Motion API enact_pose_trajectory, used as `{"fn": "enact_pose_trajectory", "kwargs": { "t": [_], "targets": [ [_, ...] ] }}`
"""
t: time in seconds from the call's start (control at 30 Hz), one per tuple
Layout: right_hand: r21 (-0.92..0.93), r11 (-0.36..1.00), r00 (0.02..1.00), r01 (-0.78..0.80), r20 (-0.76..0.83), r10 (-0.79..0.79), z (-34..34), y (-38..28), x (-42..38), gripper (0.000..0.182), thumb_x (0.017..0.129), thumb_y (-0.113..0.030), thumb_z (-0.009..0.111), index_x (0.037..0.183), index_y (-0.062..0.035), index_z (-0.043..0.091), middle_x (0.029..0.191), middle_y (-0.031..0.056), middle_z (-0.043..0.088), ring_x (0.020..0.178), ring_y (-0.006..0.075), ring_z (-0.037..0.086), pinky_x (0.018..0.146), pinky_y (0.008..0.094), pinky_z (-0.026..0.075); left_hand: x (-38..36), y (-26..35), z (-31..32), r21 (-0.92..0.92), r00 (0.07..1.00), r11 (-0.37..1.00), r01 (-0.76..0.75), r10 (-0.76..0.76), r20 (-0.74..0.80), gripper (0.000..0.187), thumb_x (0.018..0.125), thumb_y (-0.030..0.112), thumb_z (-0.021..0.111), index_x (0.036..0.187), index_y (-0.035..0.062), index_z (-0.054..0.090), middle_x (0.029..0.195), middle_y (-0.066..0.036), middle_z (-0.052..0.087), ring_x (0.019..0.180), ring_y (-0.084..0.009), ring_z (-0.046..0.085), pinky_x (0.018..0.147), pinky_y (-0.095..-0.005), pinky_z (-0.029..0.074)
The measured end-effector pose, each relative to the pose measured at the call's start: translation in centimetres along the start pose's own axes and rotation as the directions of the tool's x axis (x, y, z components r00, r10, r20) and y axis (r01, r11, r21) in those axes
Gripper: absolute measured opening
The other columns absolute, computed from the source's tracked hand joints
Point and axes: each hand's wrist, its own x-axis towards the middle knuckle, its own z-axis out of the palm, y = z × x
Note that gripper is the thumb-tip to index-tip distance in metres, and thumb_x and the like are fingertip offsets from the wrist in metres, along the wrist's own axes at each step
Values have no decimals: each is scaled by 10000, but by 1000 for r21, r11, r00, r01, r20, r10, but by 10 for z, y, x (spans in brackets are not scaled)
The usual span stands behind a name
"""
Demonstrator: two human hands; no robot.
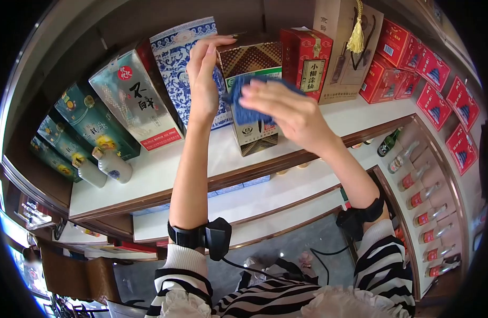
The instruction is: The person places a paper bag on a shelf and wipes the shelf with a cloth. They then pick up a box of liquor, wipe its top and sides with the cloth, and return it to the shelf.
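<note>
A tall brown-and-white liquor box (250, 56) with a woven pattern and a green band stands upright on the white shelf (212, 159). My left hand (204, 77) holds it at the upper left edge, with fingers bent over the top corner. Against its front, my right hand (286, 108) presses a folded blue cloth (249, 103), fingers lying over the cloth. Hand and cloth hide the middle of the box front. Close behind my left hand is a blue-and-white floral box (175, 69).
Left along the shelf are a silver-grey box (132, 95), several teal boxes (95, 119) and two small white bottles (116, 165). To the right stand a red box (306, 63), a tan bag with tassel (342, 79) and red cartons (382, 79). Glass bottles (429, 215) line a lower shelf.
</note>
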Motion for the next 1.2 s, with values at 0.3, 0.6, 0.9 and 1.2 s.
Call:
{"fn": "enact_pose_trajectory", "kwargs": {
  "t": [0.3,0.6,0.9,1.2],
  "targets": [
    [313,861,797,-401,582,160,2,-28,-50,422,661,91,562,1031,-101,628,1096,70,599,1012,215,578,922,344,453,-3,1,0,-36,1000,999,2,-2,2,314,884,171,347,921,-7,603,999,-90,573,991,-206,452,895,-288,306],
    [-67,994,993,82,-84,-87,1,5,28,442,680,65,555,1074,-128,612,1134,40,583,1074,181,541,949,329,437,2,3,-9,-138,992,985,103,-92,83,304,879,179,375,936,2,616,995,-59,590,915,-136,485,756,-243,356],
    [311,916,872,-255,482,80,15,-22,-65,432,681,94,528,1055,-103,616,1109,63,592,1021,215,568,910,328,459,2,1,-5,-154,997,986,61,-53,52,285,867,140,375,910,-1,619,989,-71,597,967,-164,466,842,-257,326],
    [34,996,992,-81,-89,83,-27,2,3,399,705,87,549,1057,-89,613,1119,87,584,1055,261,548,884,366,471,1,1,-3,-127,999,991,42,-38,35,298,873,134,358,916,-5,618,989,-70,589,942,-163,468,831,-254,330]
  ]
}}
